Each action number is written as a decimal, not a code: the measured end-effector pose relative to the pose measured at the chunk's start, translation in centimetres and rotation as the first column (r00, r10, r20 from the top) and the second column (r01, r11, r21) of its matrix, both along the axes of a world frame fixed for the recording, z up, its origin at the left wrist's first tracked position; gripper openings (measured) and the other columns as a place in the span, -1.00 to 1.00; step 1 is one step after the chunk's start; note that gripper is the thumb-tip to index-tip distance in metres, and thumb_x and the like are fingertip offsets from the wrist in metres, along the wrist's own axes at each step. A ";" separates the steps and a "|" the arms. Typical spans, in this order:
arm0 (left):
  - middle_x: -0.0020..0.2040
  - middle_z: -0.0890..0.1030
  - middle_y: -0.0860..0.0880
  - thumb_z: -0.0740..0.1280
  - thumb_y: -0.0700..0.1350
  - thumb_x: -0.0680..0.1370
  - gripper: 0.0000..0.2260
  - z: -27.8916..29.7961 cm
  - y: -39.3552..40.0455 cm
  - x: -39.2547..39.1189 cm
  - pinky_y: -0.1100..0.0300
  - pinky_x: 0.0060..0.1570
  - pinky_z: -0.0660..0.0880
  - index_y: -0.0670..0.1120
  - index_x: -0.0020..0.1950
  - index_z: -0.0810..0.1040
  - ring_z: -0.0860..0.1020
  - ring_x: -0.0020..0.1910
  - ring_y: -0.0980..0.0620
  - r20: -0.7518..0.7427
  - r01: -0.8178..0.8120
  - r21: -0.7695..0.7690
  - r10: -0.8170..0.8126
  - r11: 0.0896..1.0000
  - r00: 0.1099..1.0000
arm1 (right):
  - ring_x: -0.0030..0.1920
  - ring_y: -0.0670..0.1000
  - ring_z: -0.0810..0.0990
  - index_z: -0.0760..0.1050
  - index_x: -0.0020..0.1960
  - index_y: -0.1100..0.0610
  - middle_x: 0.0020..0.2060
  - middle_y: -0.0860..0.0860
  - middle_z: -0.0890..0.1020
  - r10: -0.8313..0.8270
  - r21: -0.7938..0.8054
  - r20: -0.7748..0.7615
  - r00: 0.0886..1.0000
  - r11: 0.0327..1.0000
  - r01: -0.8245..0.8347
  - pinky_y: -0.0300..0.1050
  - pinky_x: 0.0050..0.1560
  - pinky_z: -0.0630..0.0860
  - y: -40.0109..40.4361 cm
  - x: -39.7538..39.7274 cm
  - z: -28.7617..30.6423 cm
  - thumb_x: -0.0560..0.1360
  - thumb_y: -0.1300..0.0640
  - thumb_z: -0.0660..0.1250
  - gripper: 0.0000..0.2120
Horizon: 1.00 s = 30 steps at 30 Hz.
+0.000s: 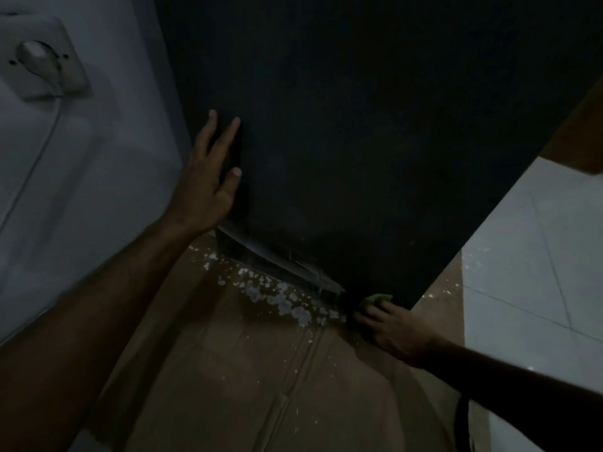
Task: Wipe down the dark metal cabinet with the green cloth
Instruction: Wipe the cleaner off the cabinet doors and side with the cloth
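The dark cabinet [359,141] fills the middle of the view, its flat side facing the camera and running down to a bottom edge near the floor. The left hand [208,177] lies flat against the cabinet's left edge, fingers straight and slightly spread, thumb pointing up along the metal, holding nothing. The right hand [391,324] is down at the cabinet's bottom right corner, its fingers curled over the green cloth [377,299], which is bunched against the lowest part of the cabinet's side; only a small patch of the cloth shows above the fingers. How tightly the fingers close on it cannot be told in the dim light.

Under the cabinet lies a sheet of brown cardboard [261,370], spreading toward the camera, with a scatter of white flecks [280,298] just below the cabinet's bottom edge. Right of the cabinet is a pale tiled floor [522,272]. Left of the cabinet stands a white wall [98,174], carrying a wall socket [39,60] high up, well apart from the cabinet, with a plug in it and a thin white cable [36,164] hanging down from it along the wall
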State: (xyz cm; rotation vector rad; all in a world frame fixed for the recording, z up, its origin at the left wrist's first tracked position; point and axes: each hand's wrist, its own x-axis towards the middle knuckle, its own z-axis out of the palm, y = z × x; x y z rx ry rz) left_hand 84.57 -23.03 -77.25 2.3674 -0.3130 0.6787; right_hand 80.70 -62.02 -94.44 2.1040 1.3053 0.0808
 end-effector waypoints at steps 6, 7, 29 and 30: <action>0.70 -0.13 -0.16 0.21 -0.12 0.64 -0.34 -0.3 0.0 0.0 0.07 0.62 -0.02 -0.08 0.70 0.02 -0.06 0.67 -0.02 -0.016 0.021 -0.015 -0.021 1.000 1.000 | 0.26 0.10 0.61 0.68 0.20 0.04 0.30 0.01 0.62 0.057 0.200 0.108 0.993 0.977 -0.078 -0.05 0.18 0.56 10.6 3.2 2.7 0.51 0.02 0.12 -0.57; 0.71 -0.14 -0.15 0.20 -0.12 0.64 -0.34 -0.3 0.1 0.0 0.10 0.61 -0.02 -0.08 0.71 0.01 -0.07 0.66 0.02 -0.017 0.022 -0.014 -0.022 1.000 1.000 | 0.27 0.11 0.59 0.68 0.20 0.05 0.29 0.03 0.62 0.021 0.162 0.097 0.995 0.986 -0.036 -0.01 0.19 0.56 9.7 2.7 2.8 0.51 0.01 0.12 -0.57; 0.67 -0.34 -0.08 0.22 -0.47 0.61 -0.17 2.0 1.5 -1.3 0.34 0.56 -0.04 -0.04 0.70 -0.16 -0.21 0.67 0.01 -0.252 0.089 -0.003 -0.087 0.996 0.964 | 0.08 0.09 0.67 0.73 -0.07 -0.09 0.07 -0.02 0.70 0.054 -0.036 0.067 0.996 0.998 -0.052 0.04 0.05 0.61 10.1 3.3 3.7 0.45 -0.03 0.06 -0.57; 0.67 -0.37 -0.07 0.22 -0.47 0.61 -0.16 1.8 1.3 -1.2 0.25 0.60 0.00 -0.02 0.70 -0.19 -0.22 0.67 0.03 -0.265 0.094 -0.018 -0.095 0.995 0.960 | 0.13 0.11 0.65 0.73 -0.04 -0.08 0.13 0.00 0.69 0.100 -0.033 0.122 0.988 0.995 -0.096 0.05 0.10 0.59 12.8 4.0 4.2 0.47 -0.01 0.03 -0.54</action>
